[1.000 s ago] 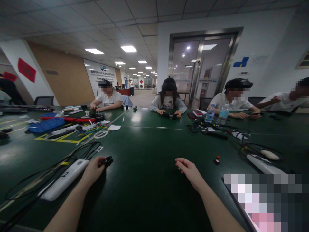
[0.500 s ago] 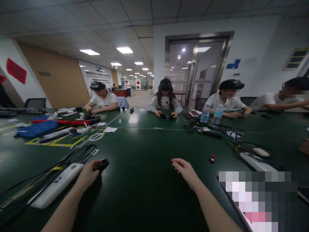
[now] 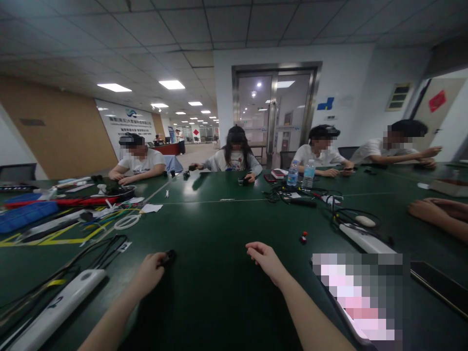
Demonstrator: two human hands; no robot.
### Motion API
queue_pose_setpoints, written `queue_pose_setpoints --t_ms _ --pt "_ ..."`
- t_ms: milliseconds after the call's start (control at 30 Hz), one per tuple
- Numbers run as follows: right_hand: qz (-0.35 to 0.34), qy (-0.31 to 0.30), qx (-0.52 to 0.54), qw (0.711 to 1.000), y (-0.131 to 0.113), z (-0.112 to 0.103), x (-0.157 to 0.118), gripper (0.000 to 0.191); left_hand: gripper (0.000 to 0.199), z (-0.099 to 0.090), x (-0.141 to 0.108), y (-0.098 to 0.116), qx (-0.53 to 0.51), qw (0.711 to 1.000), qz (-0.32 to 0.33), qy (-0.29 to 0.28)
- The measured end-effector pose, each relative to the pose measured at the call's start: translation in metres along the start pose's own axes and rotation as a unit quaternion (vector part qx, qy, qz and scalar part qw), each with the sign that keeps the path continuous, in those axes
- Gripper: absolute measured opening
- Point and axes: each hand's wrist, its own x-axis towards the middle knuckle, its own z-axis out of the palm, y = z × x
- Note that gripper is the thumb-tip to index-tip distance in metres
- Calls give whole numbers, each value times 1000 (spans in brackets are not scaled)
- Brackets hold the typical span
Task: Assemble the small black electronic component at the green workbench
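Note:
My left hand (image 3: 149,274) is closed around one end of a small black object (image 3: 169,256), whose far end sticks out past the fingertips. Its exact kind is too dark to make out. To the right, my right hand (image 3: 266,261) is held over the green table (image 3: 208,229) with loosely bent fingers, and nothing shows in it. A small red and black item (image 3: 303,238) lies beyond it to the right. Nearer me on that side is a tablet-like device (image 3: 351,317) with a blurred-out screen.
At left lie a white power strip (image 3: 62,304), black cables (image 3: 82,256) and a blue tray (image 3: 27,217). Right of centre stand two water bottles (image 3: 309,174), with tangled cables (image 3: 281,195) and another power strip (image 3: 365,239). Several people sit around the table; a co-worker's hands (image 3: 435,209) rest at right.
My view has turned rightward. My left hand has moved inward with the black object, closer to my right hand. The person opposite has spread their hands apart.

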Motion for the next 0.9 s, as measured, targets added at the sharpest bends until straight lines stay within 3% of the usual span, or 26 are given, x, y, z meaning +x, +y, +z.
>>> queue_pose_setpoints --t_ms 233,367,467,633,900 --pt "-4 1 2 1000 -3 0 -2 26 42 40 -9 105 -98 980 129 -118" --pt "-17 13 -7 1000 -5 2 -3 27 43 54 -26 142 -156 960 175 -152" --pt "-49 -17 -45 998 -10 5 -7 29 43 62 -39 151 -201 945 204 -159" --pt "-82 -40 -175 980 -17 10 -15 36 45 65 -48 146 -238 927 239 -163" --pt "-95 -44 -211 972 -11 18 -14 28 43 59 -47 145 -250 921 240 -179"
